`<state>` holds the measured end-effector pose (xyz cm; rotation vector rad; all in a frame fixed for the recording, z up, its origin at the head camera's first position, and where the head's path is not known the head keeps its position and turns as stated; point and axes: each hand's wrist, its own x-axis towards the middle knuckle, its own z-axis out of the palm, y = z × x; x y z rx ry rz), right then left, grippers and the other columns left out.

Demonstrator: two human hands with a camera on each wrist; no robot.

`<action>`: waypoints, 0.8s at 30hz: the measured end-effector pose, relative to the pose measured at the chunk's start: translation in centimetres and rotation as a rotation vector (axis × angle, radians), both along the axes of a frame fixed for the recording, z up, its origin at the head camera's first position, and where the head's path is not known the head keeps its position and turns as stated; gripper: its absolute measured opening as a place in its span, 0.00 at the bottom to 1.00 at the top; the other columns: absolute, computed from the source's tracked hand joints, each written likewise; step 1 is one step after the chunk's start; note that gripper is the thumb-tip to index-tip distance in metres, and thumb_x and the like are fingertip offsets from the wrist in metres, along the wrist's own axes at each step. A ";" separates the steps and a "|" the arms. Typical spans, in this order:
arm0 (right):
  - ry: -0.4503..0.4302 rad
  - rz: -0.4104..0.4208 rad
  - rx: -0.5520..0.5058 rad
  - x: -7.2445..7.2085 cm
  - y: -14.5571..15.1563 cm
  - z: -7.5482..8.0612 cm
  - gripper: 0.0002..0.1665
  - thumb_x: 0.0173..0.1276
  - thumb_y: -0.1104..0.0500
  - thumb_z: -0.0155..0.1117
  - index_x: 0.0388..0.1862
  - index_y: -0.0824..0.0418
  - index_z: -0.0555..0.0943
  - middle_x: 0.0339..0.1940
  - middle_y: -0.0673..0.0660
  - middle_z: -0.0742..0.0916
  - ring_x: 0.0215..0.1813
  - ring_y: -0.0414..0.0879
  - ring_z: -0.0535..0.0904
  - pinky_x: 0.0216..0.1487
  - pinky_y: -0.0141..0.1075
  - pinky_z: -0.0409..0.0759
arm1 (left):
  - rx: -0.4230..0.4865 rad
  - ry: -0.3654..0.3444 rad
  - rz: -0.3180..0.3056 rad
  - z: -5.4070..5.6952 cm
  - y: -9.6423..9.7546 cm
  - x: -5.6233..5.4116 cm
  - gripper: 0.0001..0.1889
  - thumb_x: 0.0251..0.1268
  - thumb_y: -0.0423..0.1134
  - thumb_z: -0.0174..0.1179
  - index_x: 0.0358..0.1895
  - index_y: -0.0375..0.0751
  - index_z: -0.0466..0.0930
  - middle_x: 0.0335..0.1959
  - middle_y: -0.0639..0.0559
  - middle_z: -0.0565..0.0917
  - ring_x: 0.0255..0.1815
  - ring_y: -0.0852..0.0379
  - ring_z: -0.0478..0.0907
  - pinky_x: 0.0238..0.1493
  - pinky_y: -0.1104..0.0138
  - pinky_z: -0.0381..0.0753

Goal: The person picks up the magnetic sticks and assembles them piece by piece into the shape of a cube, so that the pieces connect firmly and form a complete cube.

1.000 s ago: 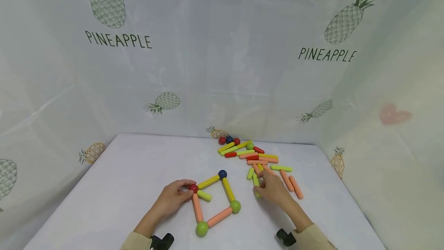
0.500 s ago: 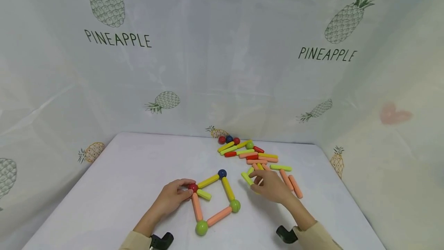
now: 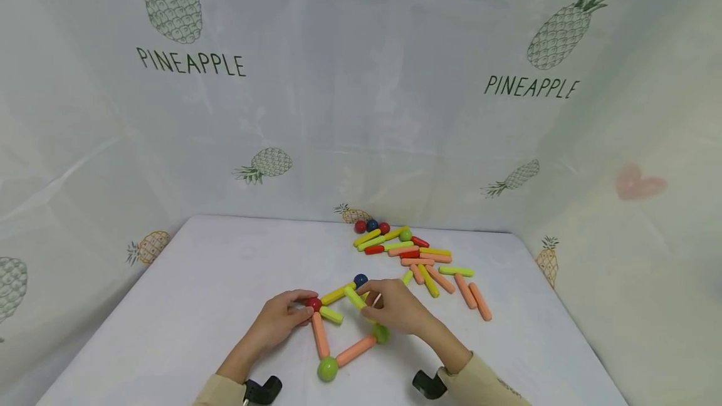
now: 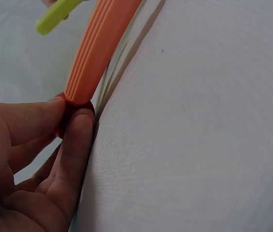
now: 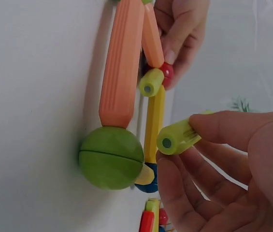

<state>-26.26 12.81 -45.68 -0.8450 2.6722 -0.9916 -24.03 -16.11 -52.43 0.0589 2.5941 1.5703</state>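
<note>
while the left hand (image 3: pixel 281 317) is pinching the red ball (image 3: pixel 313 304) between thumb and fingers, the right hand (image 3: pixel 396 304) is grasping a lime stick (image 3: pixel 354 297) over the side of the frame (image 3: pixel 319 336) nearest it. the four-sided outline is looking complete: between the hands, the yellow stick (image 3: pixel 335 295) is linking the red ball with the blue ball (image 3: pixel 361 280); closer to the person than either hand, the orange stick (image 3: pixel 356 351) is linking one green ball (image 3: pixel 328 369) with another, the seamed ball (image 3: pixel 381 334), just below the right hand and partly hidden. inside, a short stick (image 3: pixel 331 316) is jutting from the red ball beside the left hand, its other end free, so the inner part is seeming only begun, with the lime stick not yet joined. beyond the right hand, loose sticks (image 3: pixel 465 291) and loose balls (image 3: pixel 372 225) are lying apart from the frame.

the balls are gleaming, smooth and round; whether they are plastic or painted wood is hard to tell. the sticks are looking rigid and faceted, fine grooves running along the orange ones, while the lime ends are showing round grey discs, possibly magnets. by the left hand, the white table (image 4: pixel 189 125) is showing a fine, cloth-like weave.
</note>
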 end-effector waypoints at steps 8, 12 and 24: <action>-0.010 0.098 0.104 0.4 -0.4 0.8 0.14 0.69 0.64 0.73 0.53 0.59 0.90 0.30 0.44 0.83 0.30 0.36 0.75 0.35 0.29 0.79 | 0.020 0.001 -0.014 0.0 -0.2 0.0 0.18 0.72 0.39 0.71 0.62 0.46 0.86 0.56 0.47 0.86 0.40 0.60 0.86 0.41 0.67 0.87; -0.018 0.136 0.139 0.5 -0.5 1.1 0.13 0.68 0.64 0.74 0.51 0.60 0.91 0.29 0.43 0.83 0.29 0.35 0.75 0.34 0.29 0.77 | 0.017 0.003 -0.019 0.1 -0.3 0.1 0.18 0.72 0.38 0.70 0.62 0.46 0.86 0.56 0.47 0.86 0.39 0.59 0.86 0.40 0.67 0.86; -0.052 0.131 0.209 0.6 -1.5 1.3 0.13 0.67 0.64 0.75 0.50 0.58 0.92 0.26 0.43 0.82 0.29 0.36 0.74 0.33 0.29 0.76 | 0.033 -0.008 -0.008 0.2 -0.4 0.2 0.18 0.73 0.40 0.70 0.63 0.46 0.86 0.56 0.48 0.86 0.40 0.59 0.86 0.41 0.66 0.87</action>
